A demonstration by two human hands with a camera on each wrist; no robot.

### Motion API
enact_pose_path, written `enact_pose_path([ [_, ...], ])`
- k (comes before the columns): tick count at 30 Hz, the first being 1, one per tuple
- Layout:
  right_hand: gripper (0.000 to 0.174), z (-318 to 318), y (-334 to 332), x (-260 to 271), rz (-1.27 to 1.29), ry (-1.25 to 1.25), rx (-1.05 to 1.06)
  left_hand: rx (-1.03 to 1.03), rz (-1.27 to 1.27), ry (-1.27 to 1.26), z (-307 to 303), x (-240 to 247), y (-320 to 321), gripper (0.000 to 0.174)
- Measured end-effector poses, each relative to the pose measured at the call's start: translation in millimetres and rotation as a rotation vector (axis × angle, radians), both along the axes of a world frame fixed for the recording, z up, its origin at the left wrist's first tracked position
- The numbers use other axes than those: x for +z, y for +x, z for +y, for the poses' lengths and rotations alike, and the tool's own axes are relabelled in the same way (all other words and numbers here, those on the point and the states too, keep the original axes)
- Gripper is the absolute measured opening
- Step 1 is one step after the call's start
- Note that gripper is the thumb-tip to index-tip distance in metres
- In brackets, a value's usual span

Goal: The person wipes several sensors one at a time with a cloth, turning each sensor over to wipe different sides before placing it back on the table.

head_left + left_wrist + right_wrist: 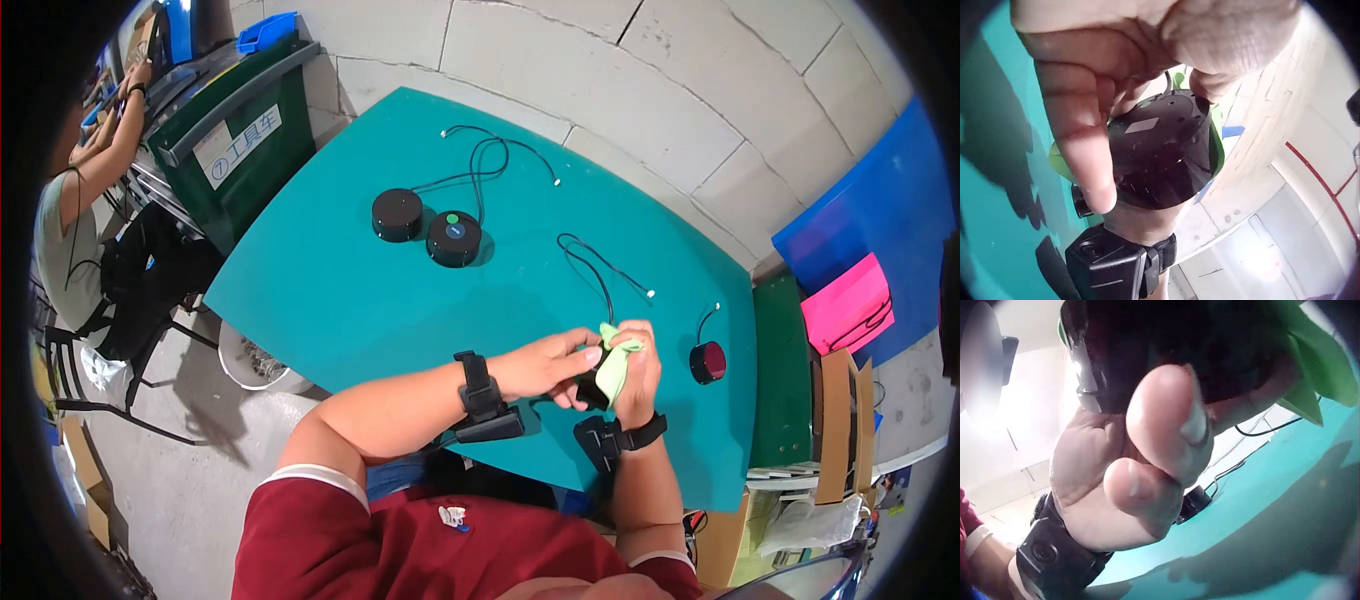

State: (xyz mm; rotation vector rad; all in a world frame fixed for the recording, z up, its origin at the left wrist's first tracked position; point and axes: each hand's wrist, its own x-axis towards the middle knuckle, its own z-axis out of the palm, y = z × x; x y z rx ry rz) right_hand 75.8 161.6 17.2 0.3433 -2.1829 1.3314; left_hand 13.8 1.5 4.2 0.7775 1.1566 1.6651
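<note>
A black round device (pixel 590 390) is held over the front of the table between both hands. My left hand (pixel 540 368) grips its near side, with fingers and thumb at its edge. On the other side my right hand (pixel 641 372) holds a light green cloth (pixel 613 374) against the device. The left wrist view shows the device's glossy dark face (pixel 1160 150) with a pale rectangular label, and green cloth behind its rim. In the right wrist view, the dark body (pixel 1222 344) hides much of the right hand, and the cloth (pixel 1325 365) sticks out at the right.
Two black round devices (pixel 397 215) with cables lie at the teal table's (pixel 330 230) back left, one bearing a green dot. A smaller one with a dark red top (pixel 708 363) lies right. A seated person (pixel 90 200) is at far left; a cardboard box (pixel 835 425) stands right.
</note>
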Motion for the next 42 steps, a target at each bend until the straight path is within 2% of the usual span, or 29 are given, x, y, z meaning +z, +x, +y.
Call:
enact_pose_path([
  [3, 0.042, 2, -2, -2, 0.001, 0.115, 0.023, 0.120, -0.136, 0.045, -1, 2, -3, 0.048],
  [6, 0.063, 1, -2, -1, -0.122, 0.177, 0.019, 0.187, -0.190, 0.063, -2, -2, -8, 0.042],
  [8, 0.070, 2, -2, 4, -0.040, 0.322, 0.037, 0.273, -0.159, 0.036, -1, 4, -7, 0.046],
  [12, 0.068, -3, -2, 9, -0.165, 0.344, 0.005, 0.205, -0.166, -0.112, -6, 10, -12, 0.048],
  [14, 0.065, -3, -10, 10, -0.254, 0.387, -0.042, 0.218, -0.051, -0.232, -13, 16, -20, 0.052],
  [15, 0.064, -1, -19, 7, -0.266, 0.411, -0.049, 0.416, 0.070, -0.302, -10, 9, -22, 0.047],
  [16, 0.064, 0, -30, 7, -0.269, 0.414, -0.049, 0.416, 0.066, -0.300, -8, 5, -25, 0.047],
  [18, 0.064, 0, -55, 8, -0.327, 0.682, -0.126, 0.902, 0.608, -0.160, -9, 0, -30, 0.040],
  [19, 0.063, -1, -70, 5, -0.297, 0.727, -0.150, 0.796, 0.362, 0.006, -15, 17, -24, 0.035],
  [20, 0.063, 6, -88, -2, -0.291, 0.806, -0.131, 0.720, 0.327, 0.276, -9, 13, -21, 0.030],
  [22, 0.063, -20, -96, 19, -0.353, 0.770, -0.115, 0.362, 0.322, 0.388, -16, 23, -3, 0.026],
  [24, 0.063, -27, -114, 17, -0.327, 0.869, -0.106, 0.156, 0.449, 0.440, -26, 38, 12, 0.023],
  [25, 0.064, -32, -118, 19, -0.340, 0.865, -0.107, 0.166, 0.441, 0.441, -29, 41, 15, 0.023],
  [27, 0.064, -33, -127, 23, -0.362, 0.861, -0.106, -0.022, 0.377, 0.427, -32, 44, 17, 0.026],
  [29, 0.065, -17, -134, 26, -0.311, 0.652, -0.073, -0.032, 0.352, 0.439, -32, 43, 16, 0.028],
  [32, 0.064, 1, -120, 42, -0.419, 0.656, -0.121, -0.059, 0.348, 0.455, -29, 40, 17, 0.030],
  [34, 0.062, 4, -107, 41, -0.422, 0.704, -0.124, -0.068, 0.358, 0.457, -28, 39, 19, 0.031],
  [36, 0.061, -5, -95, 34, -0.410, 0.869, 0.082, -0.094, 0.366, 0.503, -28, 38, 20, 0.032],
  [38, 0.061, -27, -87, 29, -0.521, 0.960, 0.254, -0.091, 0.385, 0.495, -28, 38, 19, 0.033],
  [40, 0.061, -47, -89, 32, -0.545, 1.066, 0.262, -0.086, 0.408, 0.483, -29, 39, 18, 0.033],
  [42, 0.061, -48, -106, 27, -0.540, 1.060, 0.226, -0.077, 0.395, 0.485, -29, 39, 17, 0.034],
])
